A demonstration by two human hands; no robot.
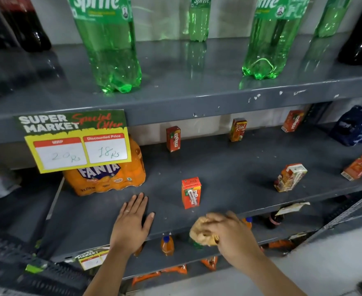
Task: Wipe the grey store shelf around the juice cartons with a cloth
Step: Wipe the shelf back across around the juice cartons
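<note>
The grey shelf (229, 167) holds several small juice cartons. One orange carton (191, 192) stands near the front edge, another (290, 177) leans to its right, and a third (173, 138) stands at the back. My left hand (133, 223) lies flat and empty on the shelf, left of the front carton. My right hand (229, 231) is closed on a crumpled tan cloth (201, 230) at the shelf's front edge, just below the front carton. The hand and cloth look blurred.
A shrink-wrapped Fanta pack (105, 178) sits at the left behind a yellow price sign (77, 144). More cartons (237, 129) (293, 121) (360, 166) stand or lie toward the back and right. Sprite bottles (111, 45) fill the shelf above. Small orange bottles (167, 245) stand on the shelf below.
</note>
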